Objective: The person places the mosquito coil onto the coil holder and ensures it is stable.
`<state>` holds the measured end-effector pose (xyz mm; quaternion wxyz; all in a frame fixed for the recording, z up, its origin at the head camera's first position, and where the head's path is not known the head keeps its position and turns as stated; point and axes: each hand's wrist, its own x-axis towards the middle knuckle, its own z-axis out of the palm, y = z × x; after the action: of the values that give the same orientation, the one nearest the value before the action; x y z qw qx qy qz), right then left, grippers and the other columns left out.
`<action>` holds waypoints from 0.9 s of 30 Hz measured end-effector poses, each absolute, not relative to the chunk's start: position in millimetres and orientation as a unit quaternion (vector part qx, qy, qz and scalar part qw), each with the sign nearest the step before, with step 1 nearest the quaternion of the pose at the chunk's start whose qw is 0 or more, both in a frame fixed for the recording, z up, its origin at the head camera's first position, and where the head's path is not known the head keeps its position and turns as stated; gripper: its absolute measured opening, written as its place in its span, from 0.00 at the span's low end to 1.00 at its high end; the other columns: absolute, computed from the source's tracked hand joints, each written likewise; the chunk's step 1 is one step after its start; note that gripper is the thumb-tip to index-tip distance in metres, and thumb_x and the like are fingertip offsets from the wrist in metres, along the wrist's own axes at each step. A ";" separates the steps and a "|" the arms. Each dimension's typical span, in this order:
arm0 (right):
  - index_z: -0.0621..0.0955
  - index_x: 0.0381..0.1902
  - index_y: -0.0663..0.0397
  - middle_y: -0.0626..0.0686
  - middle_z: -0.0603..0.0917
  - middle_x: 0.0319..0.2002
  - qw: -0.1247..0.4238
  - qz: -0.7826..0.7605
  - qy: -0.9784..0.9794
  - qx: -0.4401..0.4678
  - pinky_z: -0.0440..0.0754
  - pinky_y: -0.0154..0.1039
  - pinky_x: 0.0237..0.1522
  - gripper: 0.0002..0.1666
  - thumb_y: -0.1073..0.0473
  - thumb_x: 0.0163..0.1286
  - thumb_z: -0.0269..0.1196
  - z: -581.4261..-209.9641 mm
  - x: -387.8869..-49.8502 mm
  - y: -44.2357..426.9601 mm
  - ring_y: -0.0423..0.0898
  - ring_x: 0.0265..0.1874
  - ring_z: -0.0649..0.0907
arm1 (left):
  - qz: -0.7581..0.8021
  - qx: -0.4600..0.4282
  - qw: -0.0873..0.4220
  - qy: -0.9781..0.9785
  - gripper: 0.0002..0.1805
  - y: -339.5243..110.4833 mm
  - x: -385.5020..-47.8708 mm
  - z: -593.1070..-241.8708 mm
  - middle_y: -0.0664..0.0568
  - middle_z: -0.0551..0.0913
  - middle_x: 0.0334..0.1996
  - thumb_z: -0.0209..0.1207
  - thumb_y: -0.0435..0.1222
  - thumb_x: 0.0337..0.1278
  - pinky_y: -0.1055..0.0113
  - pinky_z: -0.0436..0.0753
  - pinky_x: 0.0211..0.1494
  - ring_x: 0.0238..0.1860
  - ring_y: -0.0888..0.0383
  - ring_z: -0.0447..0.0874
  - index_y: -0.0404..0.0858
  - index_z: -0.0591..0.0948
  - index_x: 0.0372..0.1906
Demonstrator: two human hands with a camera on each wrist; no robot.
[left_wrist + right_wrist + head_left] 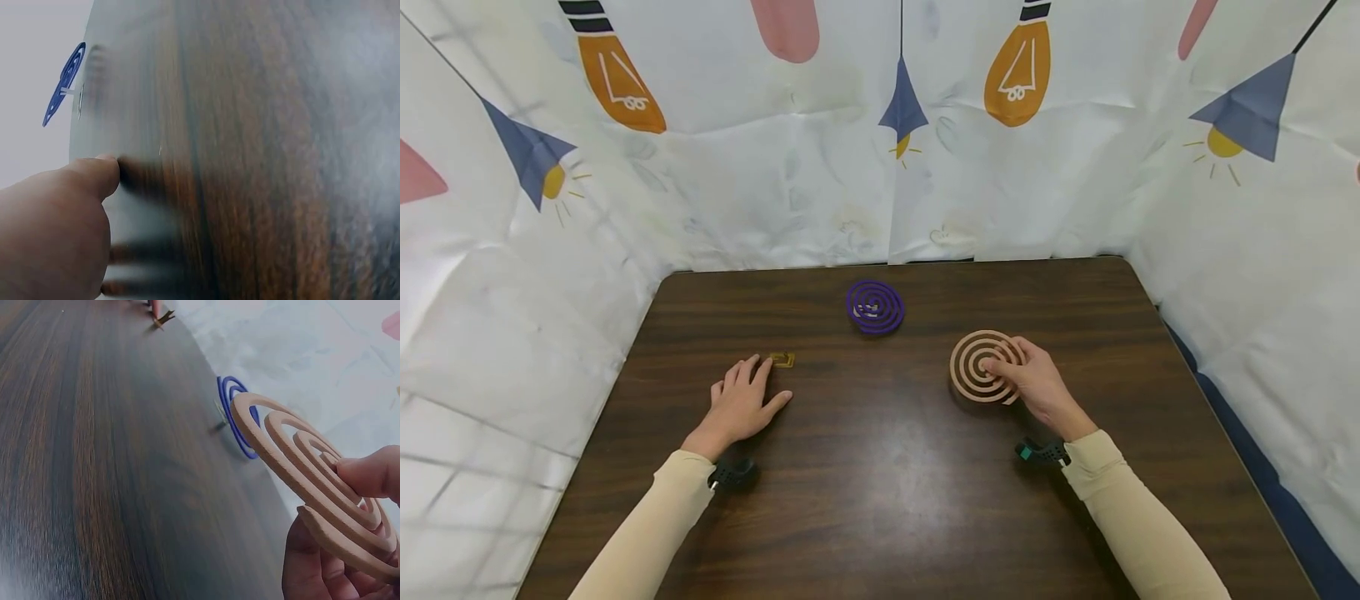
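Observation:
A tan mosquito coil [976, 367] is pinched in my right hand [1039, 390], the thumb on the coil's face near its centre and the other fingers behind it. The coil [281, 462] is held tilted above the table's right side. My left hand [739, 408] lies low over the left side, palm down, fingers spread. Its index fingertip is at a small gold metal coil stand [783, 360]; whether they touch I cannot tell. At the back middle, a purple mosquito coil [880, 290] sits raised on a small metal stand [867, 311].
The dark wood-grain table [895, 467] has its back edge against a white printed cloth [850, 183], which also hangs along both sides. Each wrist wears a dark band, such as the right wristband [1043, 452].

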<state>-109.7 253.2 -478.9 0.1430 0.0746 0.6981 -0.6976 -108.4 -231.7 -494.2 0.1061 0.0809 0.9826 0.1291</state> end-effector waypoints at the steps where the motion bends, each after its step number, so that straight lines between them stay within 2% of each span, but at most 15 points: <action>1: 0.73 0.55 0.56 0.43 0.82 0.39 0.144 -0.700 0.696 0.073 0.83 0.32 0.36 0.23 0.55 0.70 0.71 -478.7 -110.4 251.5 0.36 0.33 0.83 | 0.130 0.081 0.106 0.983 0.45 -230.9 -108.1 -493.9 0.30 0.51 0.81 0.50 0.60 0.76 0.25 0.58 0.69 0.79 0.27 0.48 0.35 0.56 0.82; 8: 0.72 0.54 0.55 0.45 0.81 0.39 0.147 -0.713 0.682 0.073 0.83 0.31 0.35 0.22 0.57 0.70 0.71 -480.3 -114.5 241.3 0.37 0.32 0.82 | 0.132 0.085 0.101 0.982 0.45 -223.9 -107.1 -494.8 0.31 0.52 0.81 0.51 0.60 0.76 0.26 0.58 0.69 0.80 0.27 0.48 0.35 0.57 0.82; 19: 0.73 0.54 0.56 0.46 0.82 0.40 0.138 -0.739 0.656 0.065 0.87 0.31 0.38 0.22 0.60 0.69 0.72 -479.6 -121.4 223.1 0.37 0.35 0.86 | 0.133 0.089 0.093 0.983 0.46 -218.6 -106.9 -496.6 0.31 0.53 0.81 0.50 0.61 0.75 0.26 0.58 0.70 0.80 0.28 0.49 0.34 0.57 0.82; 27: 0.73 0.51 0.55 0.45 0.82 0.36 0.133 -0.740 0.656 0.068 0.85 0.30 0.35 0.20 0.60 0.69 0.72 -480.1 -123.5 212.9 0.36 0.32 0.85 | 0.130 0.094 0.092 0.983 0.46 -213.2 -106.7 -496.1 0.31 0.53 0.81 0.50 0.61 0.75 0.26 0.59 0.69 0.80 0.27 0.50 0.34 0.56 0.82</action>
<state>-123.5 212.9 -480.1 0.1325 0.0680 0.6563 -0.7396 -106.7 -213.2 -496.1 0.0919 0.0941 0.9828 0.1299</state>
